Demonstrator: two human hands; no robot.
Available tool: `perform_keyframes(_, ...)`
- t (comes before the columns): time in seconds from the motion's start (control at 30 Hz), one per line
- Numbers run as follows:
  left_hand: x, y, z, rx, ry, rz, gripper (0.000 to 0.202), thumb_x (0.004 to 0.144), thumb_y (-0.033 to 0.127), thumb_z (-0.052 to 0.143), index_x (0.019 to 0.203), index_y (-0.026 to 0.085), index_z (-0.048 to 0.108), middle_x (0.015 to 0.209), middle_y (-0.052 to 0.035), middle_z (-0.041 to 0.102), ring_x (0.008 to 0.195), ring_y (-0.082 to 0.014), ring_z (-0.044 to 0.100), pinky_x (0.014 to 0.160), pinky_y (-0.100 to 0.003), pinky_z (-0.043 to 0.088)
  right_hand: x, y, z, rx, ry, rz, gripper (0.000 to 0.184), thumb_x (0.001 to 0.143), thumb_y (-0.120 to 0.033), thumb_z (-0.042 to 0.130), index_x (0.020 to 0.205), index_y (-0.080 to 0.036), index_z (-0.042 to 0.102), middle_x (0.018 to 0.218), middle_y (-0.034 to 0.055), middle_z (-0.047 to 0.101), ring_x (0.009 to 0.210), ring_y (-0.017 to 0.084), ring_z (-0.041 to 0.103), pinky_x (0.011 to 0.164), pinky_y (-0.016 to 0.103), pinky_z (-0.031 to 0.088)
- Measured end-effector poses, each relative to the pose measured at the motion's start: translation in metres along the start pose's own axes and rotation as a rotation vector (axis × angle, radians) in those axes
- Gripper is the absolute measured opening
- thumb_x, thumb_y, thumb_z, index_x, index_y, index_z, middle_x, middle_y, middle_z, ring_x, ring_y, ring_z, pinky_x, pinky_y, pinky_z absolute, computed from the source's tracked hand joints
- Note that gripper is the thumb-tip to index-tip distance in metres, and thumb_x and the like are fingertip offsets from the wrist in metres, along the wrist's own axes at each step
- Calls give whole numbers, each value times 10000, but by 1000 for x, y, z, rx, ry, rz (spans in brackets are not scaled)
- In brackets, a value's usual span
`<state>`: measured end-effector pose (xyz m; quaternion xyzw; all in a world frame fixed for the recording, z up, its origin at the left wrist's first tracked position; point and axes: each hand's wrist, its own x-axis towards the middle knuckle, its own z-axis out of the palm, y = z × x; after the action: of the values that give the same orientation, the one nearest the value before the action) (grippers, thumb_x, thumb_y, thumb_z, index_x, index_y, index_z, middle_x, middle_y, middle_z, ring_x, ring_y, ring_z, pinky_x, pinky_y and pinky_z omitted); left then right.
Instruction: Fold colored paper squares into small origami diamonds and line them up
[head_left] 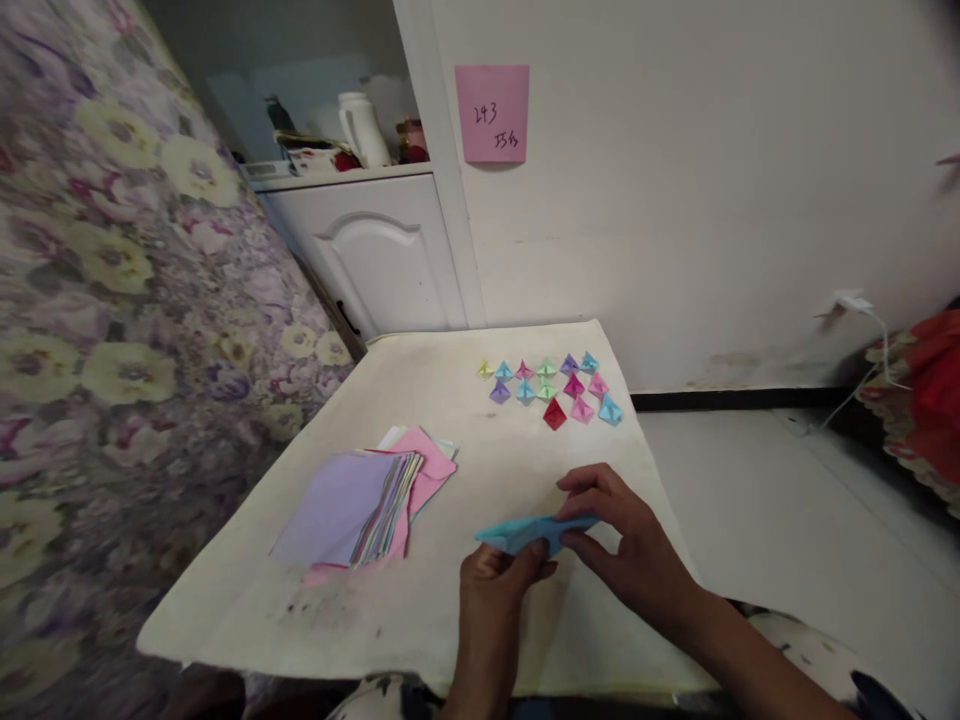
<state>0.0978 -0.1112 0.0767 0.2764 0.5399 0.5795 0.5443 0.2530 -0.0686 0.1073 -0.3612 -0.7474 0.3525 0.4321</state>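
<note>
A blue folded sheet of paper (525, 535) is held just above the front right part of the table. My left hand (501, 585) grips it from below, thumb on top and fingers beneath. The right end of the paper is pinched between the thumb and fingers of my right hand (626, 530). Beyond my hands, several small folded paper pieces (553, 413) in red, pink, blue, green, purple and yellow stand in rows. To the left lies a stack of coloured paper sheets (337, 505), with a lilac sheet on top and pink ones beneath.
The cream-covered table (442, 620) has dark stains near its front left. A floral curtain (150, 330) hangs at the left, and a white cabinet (375, 255) stands behind. A pink note (492, 115) is stuck on the wall. Red fabric (926, 390) is at the far right.
</note>
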Motion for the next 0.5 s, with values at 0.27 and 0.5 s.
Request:
perform_keyframes(0.27,-1,-1,1,8,-2,-8,224,620,253,768,803,128,735,763,-63,739,702,-192,650,639,-291,559,1,0,3,50,-2,65,136,759,-98,578,801,-225,601,1071,43,524,981,192,541,849,330,451)
perform_keyframes(0.5,0,-1,1,18,3,-26,224,597,262,779,775,132,740,733,-55,737,687,-189,651,657,-286,548,2,-1,2,87,-15,106,121,759,-91,571,749,-211,584,1078,45,531,981,195,537,857,338,442)
